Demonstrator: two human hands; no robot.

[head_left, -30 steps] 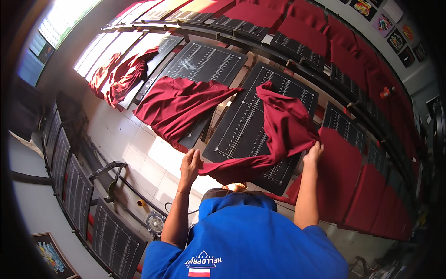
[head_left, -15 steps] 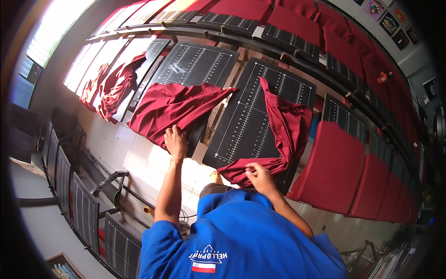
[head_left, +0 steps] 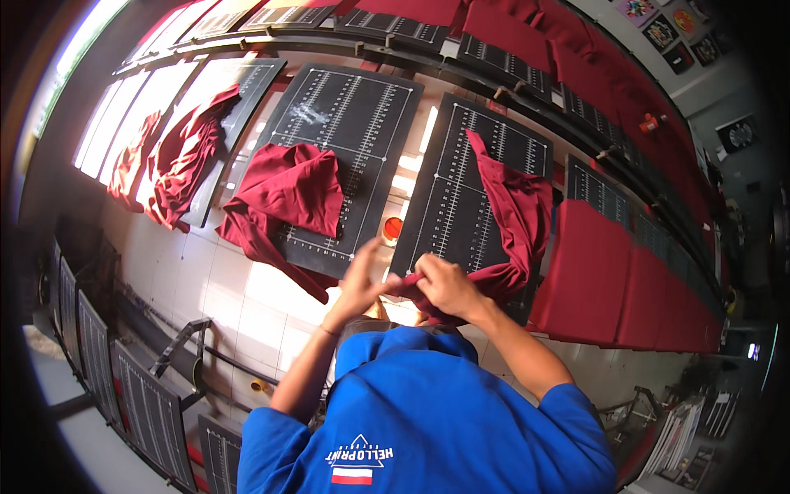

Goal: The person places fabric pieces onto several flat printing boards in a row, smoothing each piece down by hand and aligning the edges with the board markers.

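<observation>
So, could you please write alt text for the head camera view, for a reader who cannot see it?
A person in a blue shirt grips the bunched edge of a dark red garment with the left hand and right hand, over a black ruled board. Another red garment lies on the neighbouring board.

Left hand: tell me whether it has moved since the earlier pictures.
Yes. The left hand has left the dark red shirt on the left black ruled platen and swung right, meeting the right hand at the near edge of the neighbouring platen.
</observation>
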